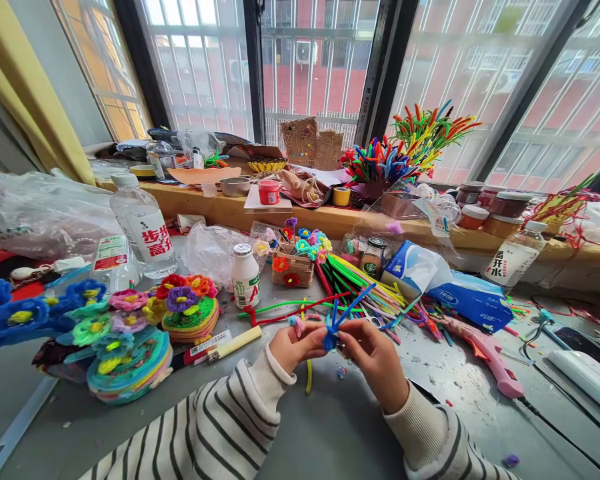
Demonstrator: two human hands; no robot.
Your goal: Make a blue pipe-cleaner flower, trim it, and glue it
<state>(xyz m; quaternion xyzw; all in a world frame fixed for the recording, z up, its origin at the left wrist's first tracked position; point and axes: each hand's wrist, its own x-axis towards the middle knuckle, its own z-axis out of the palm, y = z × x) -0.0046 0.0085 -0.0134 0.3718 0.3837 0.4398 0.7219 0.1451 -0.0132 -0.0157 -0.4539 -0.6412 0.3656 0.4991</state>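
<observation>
Between my hands is a blue pipe-cleaner piece (331, 339), with loose blue stems sticking up and to the right. My left hand (296, 343) pinches its left side between thumb and fingers. From the right, my right hand (373, 357) grips the same piece, fingertips close to its stems. A yellow pipe cleaner (309, 377) hangs down just below my left hand. Behind my hands lie red and green pipe cleaners (300, 305) and a pair of scissors (374, 321), partly covered.
Pipe-cleaner flower pieces (130, 360) stand at left, near a white bottle (245, 277) and a large water bottle (145, 230). A flower basket (293, 267) is behind. At right lie a pink glue gun (490, 363) with its cord and a blue tissue pack (473, 300).
</observation>
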